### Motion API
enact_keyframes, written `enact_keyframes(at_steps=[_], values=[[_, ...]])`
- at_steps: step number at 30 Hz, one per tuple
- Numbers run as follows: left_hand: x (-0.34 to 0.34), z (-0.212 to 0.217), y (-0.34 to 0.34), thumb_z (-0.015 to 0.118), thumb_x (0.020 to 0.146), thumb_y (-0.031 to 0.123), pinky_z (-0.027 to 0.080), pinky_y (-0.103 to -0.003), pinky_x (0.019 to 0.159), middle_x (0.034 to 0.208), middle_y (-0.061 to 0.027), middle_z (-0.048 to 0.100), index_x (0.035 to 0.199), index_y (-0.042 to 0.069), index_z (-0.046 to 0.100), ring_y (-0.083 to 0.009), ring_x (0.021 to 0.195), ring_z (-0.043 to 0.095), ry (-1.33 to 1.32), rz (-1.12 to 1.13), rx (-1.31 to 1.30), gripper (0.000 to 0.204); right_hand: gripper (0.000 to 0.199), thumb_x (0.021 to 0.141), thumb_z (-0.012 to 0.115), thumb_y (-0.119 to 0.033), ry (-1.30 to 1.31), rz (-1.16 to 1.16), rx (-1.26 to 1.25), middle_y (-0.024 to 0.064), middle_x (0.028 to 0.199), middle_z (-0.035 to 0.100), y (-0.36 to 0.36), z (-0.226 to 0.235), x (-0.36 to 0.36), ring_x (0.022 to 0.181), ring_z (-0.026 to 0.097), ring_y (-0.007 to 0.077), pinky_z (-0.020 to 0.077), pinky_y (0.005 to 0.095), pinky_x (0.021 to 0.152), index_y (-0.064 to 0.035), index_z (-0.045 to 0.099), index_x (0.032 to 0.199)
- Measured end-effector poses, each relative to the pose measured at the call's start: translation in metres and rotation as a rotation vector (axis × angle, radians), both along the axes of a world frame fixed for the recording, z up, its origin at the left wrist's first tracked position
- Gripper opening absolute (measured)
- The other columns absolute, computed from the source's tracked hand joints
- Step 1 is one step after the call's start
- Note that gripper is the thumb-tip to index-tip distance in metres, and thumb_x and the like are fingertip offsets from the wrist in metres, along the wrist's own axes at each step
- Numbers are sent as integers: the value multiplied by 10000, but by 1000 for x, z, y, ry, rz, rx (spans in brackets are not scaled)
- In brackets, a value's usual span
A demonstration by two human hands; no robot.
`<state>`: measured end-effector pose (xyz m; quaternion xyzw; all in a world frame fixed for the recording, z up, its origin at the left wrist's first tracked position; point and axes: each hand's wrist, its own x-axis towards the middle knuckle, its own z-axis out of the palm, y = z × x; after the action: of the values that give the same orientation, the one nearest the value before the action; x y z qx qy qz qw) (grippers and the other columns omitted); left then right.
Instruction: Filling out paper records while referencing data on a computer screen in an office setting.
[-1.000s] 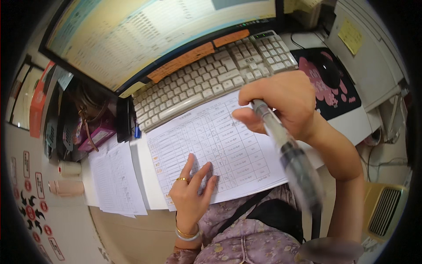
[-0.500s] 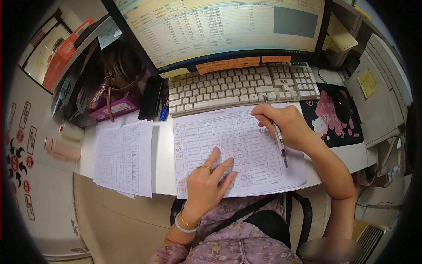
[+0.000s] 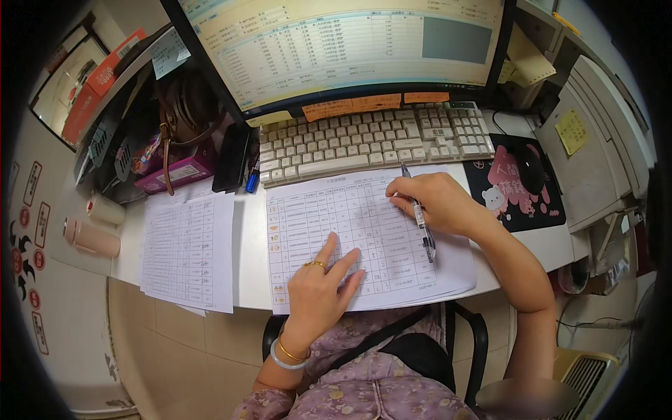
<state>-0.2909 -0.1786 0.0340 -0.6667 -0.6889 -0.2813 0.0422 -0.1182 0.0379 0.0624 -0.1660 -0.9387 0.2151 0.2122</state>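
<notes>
Right hand (image 3: 441, 203) clamped on a clear-barrelled pen (image 3: 425, 236) over the right side of a printed form (image 3: 315, 210); left hand (image 3: 316, 297), fingers apart, rests on it. Form lies on white surface (image 3: 250, 245), just below keyboard (image 3: 343, 145).

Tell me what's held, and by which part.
The right hand holds a pen, nearer its far end. The left hand holds nothing; it rests on the printed sheet.

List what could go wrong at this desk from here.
The pen in the right hand crosses the printed form, so it might leave a stray mark.
The left hand rests on the form; if it slid, the form could shift.
The paper stack juts past the front of the desk; a bump could drop pages.
</notes>
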Motion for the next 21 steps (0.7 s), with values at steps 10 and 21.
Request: enact_keyframes(at_steps=[10,21], values=[[2,2,0,796,810,263,529,-320,628,1276,-211,645,1113,157,752,-239,661,661,3,8,-8,324,127,935,650,-203,-37,0,-2,154,711,661,-1,2,2,692,651,365,488,453,623,-92,625,991],[0,2,0,810,791,239,515,-308,587,1282,-200,654,1105,156,765,-211,612,644,-5,10,14,327,142,941,647,-222,-85,-10,-14,161,695,656,-1,8,3,678,645,375,480,466,620,-88,625,983]])
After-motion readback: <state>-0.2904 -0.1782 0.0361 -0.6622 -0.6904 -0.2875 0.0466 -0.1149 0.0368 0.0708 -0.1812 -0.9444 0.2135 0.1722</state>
